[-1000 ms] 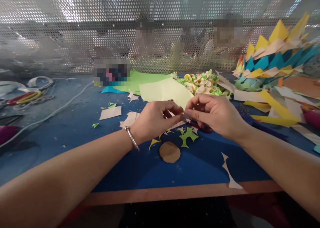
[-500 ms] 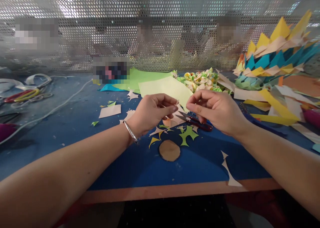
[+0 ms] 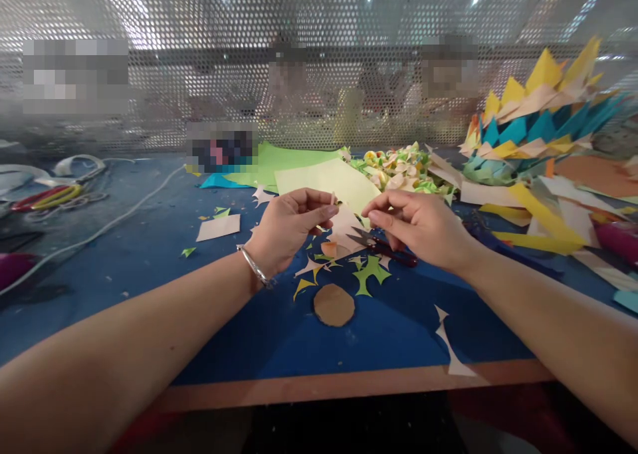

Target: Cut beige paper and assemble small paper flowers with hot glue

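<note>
Your left hand [image 3: 289, 231] pinches a tiny pale paper sliver [image 3: 332, 198] above the blue tabletop [image 3: 149, 254], your right hand [image 3: 423, 228] hovers loosely curled and empty beside it, with red-handled snips [image 3: 386, 248] and cut scraps [image 3: 369, 271] lying just beneath, suggesting cutting is well underway.

No readable text, labels, brands or numbers anywhere; patches behind the mesh screen [image 3: 319, 75] are blurred out.
</note>
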`<state>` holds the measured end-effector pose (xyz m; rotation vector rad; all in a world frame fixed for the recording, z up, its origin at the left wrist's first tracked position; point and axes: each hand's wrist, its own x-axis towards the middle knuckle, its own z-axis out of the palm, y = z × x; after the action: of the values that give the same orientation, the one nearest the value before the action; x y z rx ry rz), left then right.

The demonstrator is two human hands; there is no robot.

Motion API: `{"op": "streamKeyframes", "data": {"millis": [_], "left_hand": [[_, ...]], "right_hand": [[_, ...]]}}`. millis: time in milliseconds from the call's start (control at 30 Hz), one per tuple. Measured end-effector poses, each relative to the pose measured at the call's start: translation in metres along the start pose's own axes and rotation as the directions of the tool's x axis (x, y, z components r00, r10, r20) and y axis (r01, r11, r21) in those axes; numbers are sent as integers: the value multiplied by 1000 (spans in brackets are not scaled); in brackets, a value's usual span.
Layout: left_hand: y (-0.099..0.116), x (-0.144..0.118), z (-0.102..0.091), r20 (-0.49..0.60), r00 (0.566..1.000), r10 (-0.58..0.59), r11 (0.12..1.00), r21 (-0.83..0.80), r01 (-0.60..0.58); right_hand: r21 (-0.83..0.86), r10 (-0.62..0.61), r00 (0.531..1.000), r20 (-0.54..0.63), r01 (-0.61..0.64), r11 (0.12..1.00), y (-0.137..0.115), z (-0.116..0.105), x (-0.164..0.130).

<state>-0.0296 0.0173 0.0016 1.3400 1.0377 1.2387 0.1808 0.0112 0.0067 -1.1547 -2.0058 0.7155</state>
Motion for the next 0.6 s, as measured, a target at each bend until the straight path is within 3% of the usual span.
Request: {"op": "streamKeyframes", "data": {"millis": [333,600], "left_hand": [[-6,5,-3,-30,998,49,998,45,-47],[-9,9,-7,-31,997,70,997,27,-70]], "right_hand": [[-5,-11,1000,29,11,1000,3,-3,4],[4,19,998,-66,-19,1000,10,-9,10]]}}
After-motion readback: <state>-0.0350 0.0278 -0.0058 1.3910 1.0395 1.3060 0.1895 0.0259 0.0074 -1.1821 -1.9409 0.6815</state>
